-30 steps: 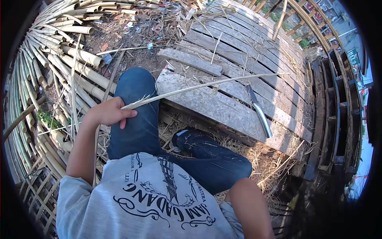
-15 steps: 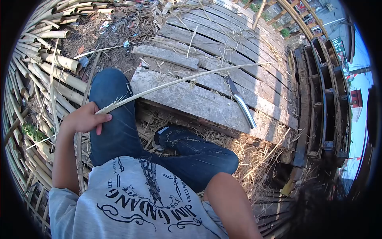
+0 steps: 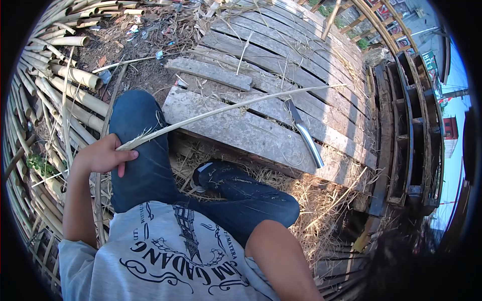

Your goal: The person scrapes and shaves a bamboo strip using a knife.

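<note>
My left hand is closed on the near end of a long, thin bamboo strip, over my left thigh. The strip has frayed fibres near my fingers, and its far part reaches across the wooden platform. A knife with a shiny metal handle lies on the planks, its dark blade pointing away from me, close to the strip. My right arm reaches down at the bottom right of the view, and its hand is out of the frame.
Many cut bamboo poles are piled at the left. A loose board lies on the platform. Straw and shavings cover the ground by my right knee. Stacked wooden pallets stand at the right.
The view has shifted, so hand, strip and platform appear further left than a second ago. My left hand still holds the strip; the knife has stayed on the planks.
</note>
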`<state>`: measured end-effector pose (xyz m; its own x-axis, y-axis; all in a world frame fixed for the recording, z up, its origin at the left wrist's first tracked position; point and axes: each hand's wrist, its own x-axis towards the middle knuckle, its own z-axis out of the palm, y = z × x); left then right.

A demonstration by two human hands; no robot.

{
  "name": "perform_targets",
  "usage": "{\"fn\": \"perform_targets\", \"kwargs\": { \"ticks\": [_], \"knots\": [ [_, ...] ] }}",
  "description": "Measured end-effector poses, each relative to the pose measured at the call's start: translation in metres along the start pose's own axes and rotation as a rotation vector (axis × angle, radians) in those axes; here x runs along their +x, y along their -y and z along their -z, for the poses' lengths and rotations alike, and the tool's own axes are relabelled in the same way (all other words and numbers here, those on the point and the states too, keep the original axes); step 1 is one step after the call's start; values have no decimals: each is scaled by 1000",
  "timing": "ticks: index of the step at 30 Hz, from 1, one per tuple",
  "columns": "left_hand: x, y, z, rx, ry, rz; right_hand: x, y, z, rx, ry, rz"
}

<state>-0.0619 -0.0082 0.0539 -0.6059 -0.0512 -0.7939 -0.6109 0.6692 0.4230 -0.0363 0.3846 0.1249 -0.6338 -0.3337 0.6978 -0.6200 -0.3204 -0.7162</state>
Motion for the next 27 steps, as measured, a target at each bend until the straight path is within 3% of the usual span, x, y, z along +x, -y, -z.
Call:
{"fn": "perform_targets", "kwargs": {
  "ticks": [27],
  "knots": [
    [8,8,2,32,88,0,13,-33,9,89,12,-45]
  ]
}}
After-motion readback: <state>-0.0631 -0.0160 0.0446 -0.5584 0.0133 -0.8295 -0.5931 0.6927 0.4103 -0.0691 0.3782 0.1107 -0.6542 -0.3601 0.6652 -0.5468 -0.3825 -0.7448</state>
